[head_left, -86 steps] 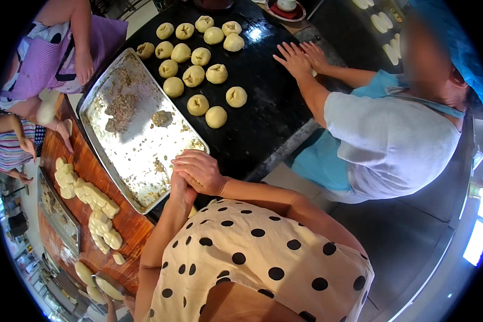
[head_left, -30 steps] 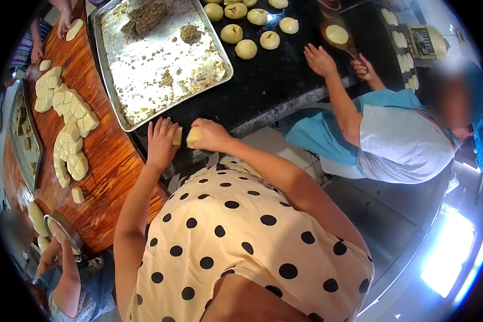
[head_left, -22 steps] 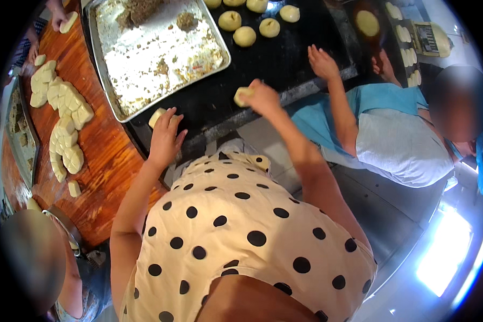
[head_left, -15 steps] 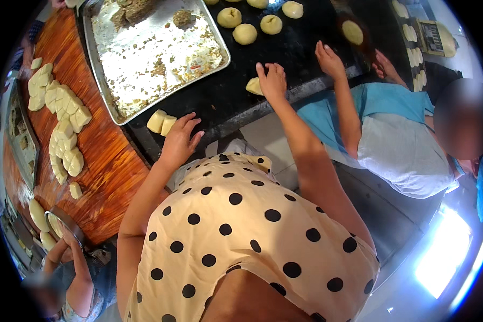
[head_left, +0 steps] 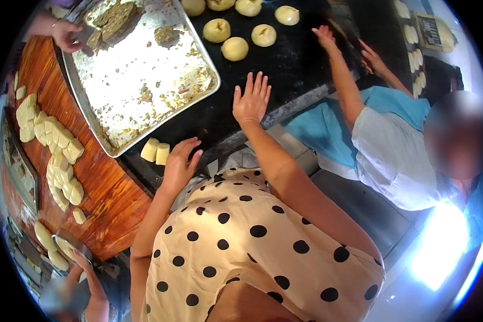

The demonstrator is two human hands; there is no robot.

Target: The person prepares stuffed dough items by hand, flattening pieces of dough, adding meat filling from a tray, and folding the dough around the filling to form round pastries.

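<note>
My right hand lies flat, palm down, with fingers stretched out on the black worktop. Whatever is beneath its palm is hidden. My left hand rests near the worktop's front edge, fingers loosely bent and thumb apart, with nothing seen in it. Just left of it stand two small pale dough pieces, side by side. Beyond my right hand are several round, filled dough balls, some with a pinched opening on top.
A metal tray with crumbly brown filling stands left of centre; another person's hand is at its far left. Cut dough pieces lie on the wooden table. A co-worker's arms reach in from the right.
My right hand has flattened over the worktop, and the dough piece beside it no longer shows. Another person's hand has come in at the tray. The whole view has shifted slightly.
</note>
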